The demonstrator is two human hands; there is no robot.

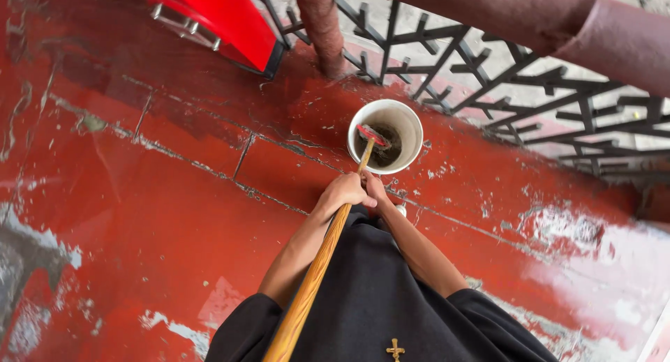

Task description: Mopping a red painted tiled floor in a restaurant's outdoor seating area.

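- The left hand (343, 193) is wrapping its grip around the wooden handle (317, 268), just below the bucket (408, 119).
- The right hand (375, 187) is gripping the same handle, touching the left hand.
- The handle is slanting up from the person's chest to the white bucket, with the red mop head (373, 135) sitting inside in murky water.
- The bucket is standing on the wet red floor (160, 215), near the black railing (488, 76).
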